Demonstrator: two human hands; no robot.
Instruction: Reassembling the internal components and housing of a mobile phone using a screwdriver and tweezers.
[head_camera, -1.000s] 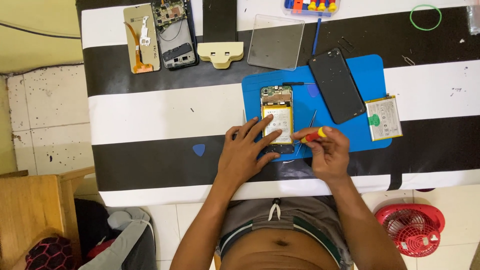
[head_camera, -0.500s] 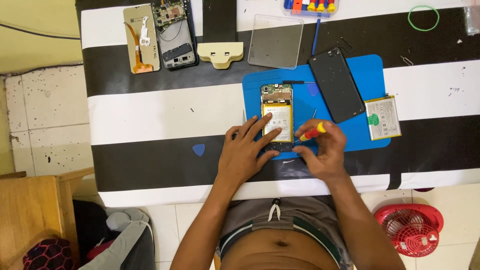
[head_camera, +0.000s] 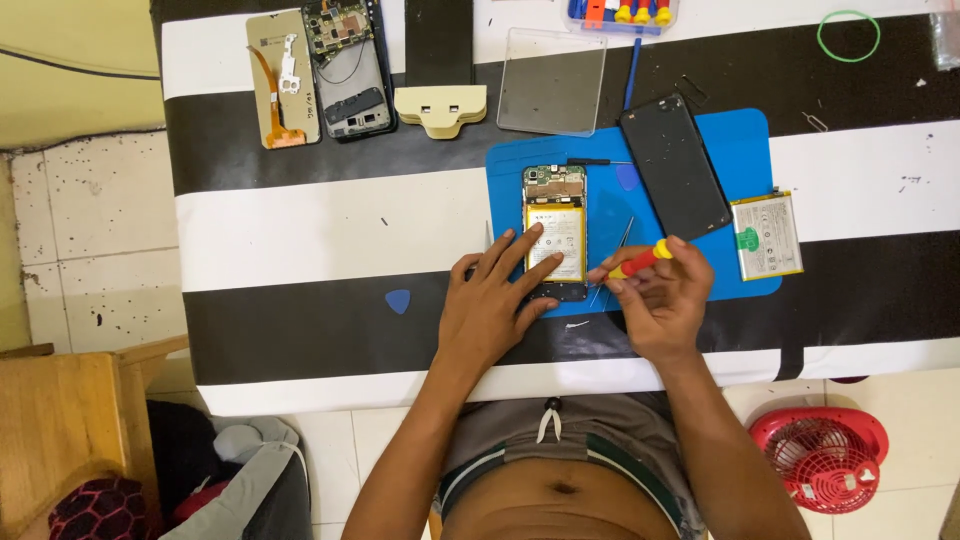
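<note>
Blue rubber mat (head_camera: 745, 140) is where I see the work sitting, laid over a black-and-white striped table (head_camera: 300, 230), and on its left part lies an opened phone (head_camera: 556, 232) with its back off, circuit board at the far end and a pale yellow battery filling the middle. My left hand (head_camera: 492, 300) lies flat with fingers spread, fingertips pressing down on the phone's near half and left edge to steady it. My right hand (head_camera: 660, 300) has thumb and fingers pinched together around a small screwdriver (head_camera: 640, 262) with a red-and-yellow handle, tilted so its tip points down toward the phone's lower right corner; whether the tip touches I cannot tell. Just right of the phone, also on the mat, a dark back cover (head_camera: 675, 165) lies at a slant, and beside the mat's right edge rests a loose battery (head_camera: 767, 235) with a green tab. Farther away along the table's far side I see another stripped phone (head_camera: 345, 65), a clear plastic lid (head_camera: 550, 82), and a blue triangular pick (head_camera: 398, 300) near the left hand
</note>
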